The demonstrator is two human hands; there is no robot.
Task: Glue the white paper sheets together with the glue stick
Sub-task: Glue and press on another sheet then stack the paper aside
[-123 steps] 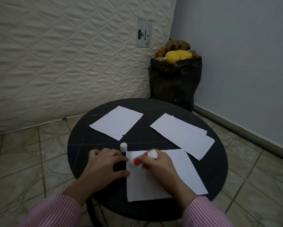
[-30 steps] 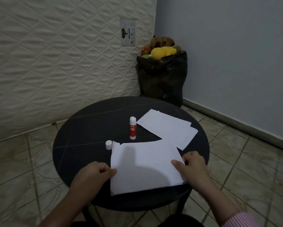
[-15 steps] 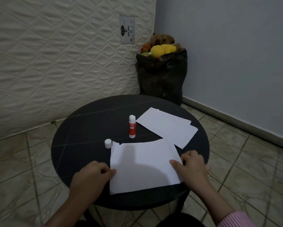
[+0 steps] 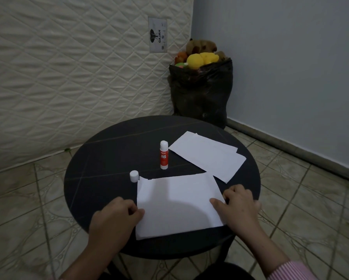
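A white paper sheet (image 4: 177, 205) lies at the near edge of the round black table (image 4: 109, 158), and another sheet seems to lie under it. My left hand (image 4: 115, 219) pinches its left edge with curled fingers. My right hand (image 4: 240, 207) grips its right edge, thumb on top. The red and white glue stick (image 4: 163, 155) stands upright and uncapped behind the sheet, touched by neither hand. Its white cap (image 4: 134, 176) stands by the sheet's far left corner. Two more overlapping white sheets (image 4: 208, 155) lie at the far right of the table.
A black bag (image 4: 202, 91) full of soft toys stands in the corner behind the table. A quilted mattress (image 4: 68, 77) leans against the left wall. Tiled floor (image 4: 311, 199) surrounds the table.
Four seconds ago my right hand held the glue stick over the near sheet; it now stands on the table. The far left sheet is gone from its place. Both hands have stayed at the sheet's edges.
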